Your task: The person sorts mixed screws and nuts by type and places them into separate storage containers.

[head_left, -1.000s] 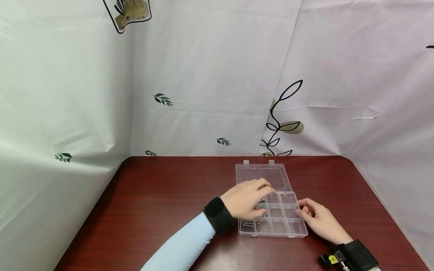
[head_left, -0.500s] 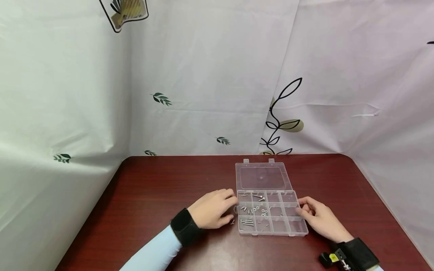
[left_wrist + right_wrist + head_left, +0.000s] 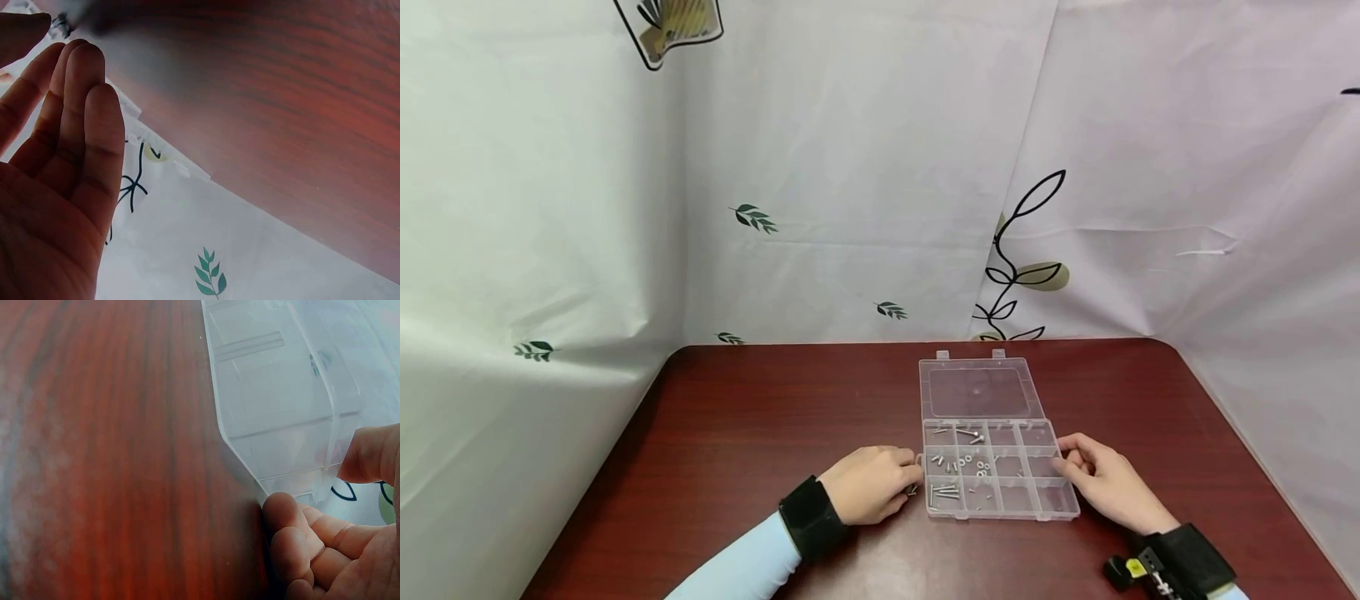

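A clear plastic compartment box lies on the table with its lid folded back. Screws and nuts are spread through its left and middle compartments. My right hand grips the box's right wall, thumb at the top and fingers outside, as the right wrist view also shows. Left of the box, my left hand reaches down to a few small screws on the table. In the left wrist view, small metal pieces lie by the thumb tip and fingertips, which stand slightly apart.
The dark red wooden table reaches back to a white cloth backdrop printed with leaves. Black bands circle both wrists, and a small device hangs at the right one.
My left hand moved from above the compartments out to the left of the box, then lowered its fingers to the loose screws. My right hand stays on the box wall.
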The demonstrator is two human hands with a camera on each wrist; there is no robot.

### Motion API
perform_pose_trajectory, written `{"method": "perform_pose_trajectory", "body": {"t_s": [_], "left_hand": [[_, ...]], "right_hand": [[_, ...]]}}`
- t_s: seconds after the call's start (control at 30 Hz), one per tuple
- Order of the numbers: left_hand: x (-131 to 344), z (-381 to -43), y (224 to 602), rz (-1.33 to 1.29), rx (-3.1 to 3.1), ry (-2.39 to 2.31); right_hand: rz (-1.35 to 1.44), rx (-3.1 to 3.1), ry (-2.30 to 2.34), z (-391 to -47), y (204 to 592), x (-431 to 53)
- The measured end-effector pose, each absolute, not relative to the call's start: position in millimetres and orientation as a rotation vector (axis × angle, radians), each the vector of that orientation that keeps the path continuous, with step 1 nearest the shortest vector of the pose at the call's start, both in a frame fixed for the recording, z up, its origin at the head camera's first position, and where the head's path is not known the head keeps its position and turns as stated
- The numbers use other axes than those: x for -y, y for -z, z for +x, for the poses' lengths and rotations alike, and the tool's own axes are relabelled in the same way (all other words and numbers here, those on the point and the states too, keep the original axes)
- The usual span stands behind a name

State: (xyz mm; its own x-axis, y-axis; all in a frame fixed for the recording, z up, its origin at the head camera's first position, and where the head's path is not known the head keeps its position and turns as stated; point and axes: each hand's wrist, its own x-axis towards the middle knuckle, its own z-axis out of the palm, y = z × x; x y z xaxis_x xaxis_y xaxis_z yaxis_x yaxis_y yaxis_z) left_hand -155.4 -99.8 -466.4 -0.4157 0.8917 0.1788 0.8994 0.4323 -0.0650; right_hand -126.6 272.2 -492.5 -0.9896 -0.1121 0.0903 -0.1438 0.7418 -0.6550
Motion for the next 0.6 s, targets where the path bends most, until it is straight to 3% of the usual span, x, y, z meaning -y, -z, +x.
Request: {"method": "perform_pose_trajectory", "body": {"t_s": [0.6], "left_hand": [[97.5, -150.9, 471.9, -1.611, 2.489, 0.080]], "right_hand": [[0.204, 2.874, -1.117, -126.9, 490.6, -270.8]]}}
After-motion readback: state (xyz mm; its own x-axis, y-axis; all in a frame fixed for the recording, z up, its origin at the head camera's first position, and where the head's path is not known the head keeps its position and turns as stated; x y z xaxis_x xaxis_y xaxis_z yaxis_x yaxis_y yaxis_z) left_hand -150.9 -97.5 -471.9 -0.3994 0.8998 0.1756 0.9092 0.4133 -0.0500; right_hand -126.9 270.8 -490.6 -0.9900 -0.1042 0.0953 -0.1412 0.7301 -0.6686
